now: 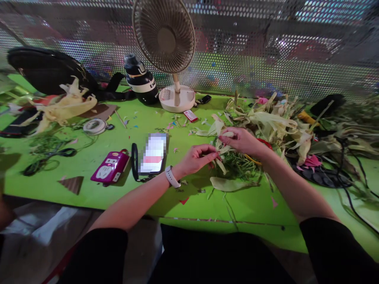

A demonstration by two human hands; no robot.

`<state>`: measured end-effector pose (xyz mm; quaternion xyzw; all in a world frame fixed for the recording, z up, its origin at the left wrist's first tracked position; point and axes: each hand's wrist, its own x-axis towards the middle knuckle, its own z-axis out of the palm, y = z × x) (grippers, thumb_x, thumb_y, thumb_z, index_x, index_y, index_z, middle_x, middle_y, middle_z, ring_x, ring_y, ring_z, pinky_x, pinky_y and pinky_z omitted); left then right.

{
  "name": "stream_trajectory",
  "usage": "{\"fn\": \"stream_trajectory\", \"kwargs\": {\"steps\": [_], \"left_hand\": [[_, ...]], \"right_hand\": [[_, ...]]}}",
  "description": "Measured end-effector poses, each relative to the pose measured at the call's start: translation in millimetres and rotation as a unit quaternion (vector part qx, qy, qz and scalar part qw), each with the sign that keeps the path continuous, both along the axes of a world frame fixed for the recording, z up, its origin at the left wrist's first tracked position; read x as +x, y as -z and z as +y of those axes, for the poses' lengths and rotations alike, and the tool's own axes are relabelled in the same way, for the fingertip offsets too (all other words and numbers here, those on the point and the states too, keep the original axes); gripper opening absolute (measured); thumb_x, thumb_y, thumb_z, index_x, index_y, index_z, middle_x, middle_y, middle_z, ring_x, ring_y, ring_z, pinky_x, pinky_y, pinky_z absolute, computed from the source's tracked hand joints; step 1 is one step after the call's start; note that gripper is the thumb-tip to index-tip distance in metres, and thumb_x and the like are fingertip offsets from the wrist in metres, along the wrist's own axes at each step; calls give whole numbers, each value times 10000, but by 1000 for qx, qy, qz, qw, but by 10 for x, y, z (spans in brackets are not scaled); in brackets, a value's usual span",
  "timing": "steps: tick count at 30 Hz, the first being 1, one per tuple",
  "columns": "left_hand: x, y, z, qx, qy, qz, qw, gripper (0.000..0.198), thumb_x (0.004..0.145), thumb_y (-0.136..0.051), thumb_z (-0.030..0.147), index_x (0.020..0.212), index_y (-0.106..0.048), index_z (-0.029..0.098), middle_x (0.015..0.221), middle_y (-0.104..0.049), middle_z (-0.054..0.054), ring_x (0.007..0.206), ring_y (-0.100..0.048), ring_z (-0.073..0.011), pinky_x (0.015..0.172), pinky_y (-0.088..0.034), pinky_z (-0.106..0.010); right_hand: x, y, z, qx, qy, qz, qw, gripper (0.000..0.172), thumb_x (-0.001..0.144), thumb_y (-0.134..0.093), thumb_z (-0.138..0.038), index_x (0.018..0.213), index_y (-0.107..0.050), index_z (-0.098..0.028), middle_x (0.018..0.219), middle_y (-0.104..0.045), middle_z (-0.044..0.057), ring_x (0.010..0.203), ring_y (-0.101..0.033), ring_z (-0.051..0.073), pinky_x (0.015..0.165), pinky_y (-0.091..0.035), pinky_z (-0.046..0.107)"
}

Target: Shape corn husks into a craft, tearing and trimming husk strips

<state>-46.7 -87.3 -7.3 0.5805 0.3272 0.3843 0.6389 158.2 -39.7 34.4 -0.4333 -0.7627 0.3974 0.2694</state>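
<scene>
Both of my hands meet over the green table (183,209), right of the middle. My left hand (197,157), with a pale band on the wrist, pinches the lower part of a pale corn husk bundle (220,167). On the bundle's upper side, my right hand (237,140) is closed with bent fingers, holding husk strips. The exact spot between the fingertips is too small to make out. Thin green stems (241,165) lie under my hands. A loose corn husk piece (231,184) lies flat just in front of them.
A heap of dry husks (272,118) covers the right side, with black cables (352,193) beyond. A lit phone (154,154) and a purple power socket (111,167) lie to the left. A fan (177,98), a black bottle (142,85) and a black bag (50,71) stand along the mesh wall.
</scene>
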Motion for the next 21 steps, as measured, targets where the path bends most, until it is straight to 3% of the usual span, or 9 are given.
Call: {"fn": "stream_trajectory", "kwargs": {"steps": [4, 9, 12, 15, 19, 21], "left_hand": [[-24, -55, 44, -2, -7, 1, 1000, 327, 758, -733, 440, 895, -665, 151, 766, -677, -24, 614, -585, -89, 560, -511, -206], [-75, -104, 84, -3, 1, -28, 1000, 301, 735, -773, 414, 842, -660, 157, 712, -647, -6, 618, -570, -82, 608, -505, -212], [-129, -104, 101, -28, 49, -64, 996, 288, 737, -784, 404, 855, -679, 163, 718, -660, -15, 638, -596, -92, 650, -512, -231], [-170, -128, 94, -58, 103, -79, 990, 282, 712, -808, 405, 826, -698, 172, 716, -670, -21, 645, -620, -104, 664, -518, -242], [-179, -179, 77, -101, 165, -71, 978, 302, 668, -838, 415, 774, -698, 170, 676, -667, -23, 610, -619, -107, 622, -515, -236], [-170, -173, 91, -111, 160, -71, 978, 299, 666, -842, 401, 780, -700, 164, 680, -672, -20, 621, -624, -100, 633, -514, -223]], "right_hand": [[201, -88, 99, -142, -61, -3, 988, 370, 810, -666, -546, 811, -694, -177, 593, -577, -33, 464, -416, 69, 459, -299, 226], [294, -189, 71, -262, -134, 44, 955, 400, 722, -768, -458, 1024, -737, -197, 735, -689, -2, 568, -573, 105, 508, -434, 222], [338, -223, 60, -279, -153, 64, 946, 361, 630, -839, -368, 932, -754, -191, 733, -692, -2, 597, -591, 115, 533, -468, 228], [358, -244, 62, -262, -138, 75, 952, 254, 639, -829, -388, 760, -742, -183, 673, -673, 0, 580, -572, 115, 516, -456, 230], [331, -279, 51, -244, -129, 70, 959, 294, 627, -827, -435, 664, -696, -175, 627, -643, -13, 567, -550, 108, 523, -451, 234], [328, -296, 37, -236, -118, 67, 962, 297, 637, -822, -436, 661, -680, -175, 605, -619, -21, 554, -537, 104, 518, -439, 235]]}}
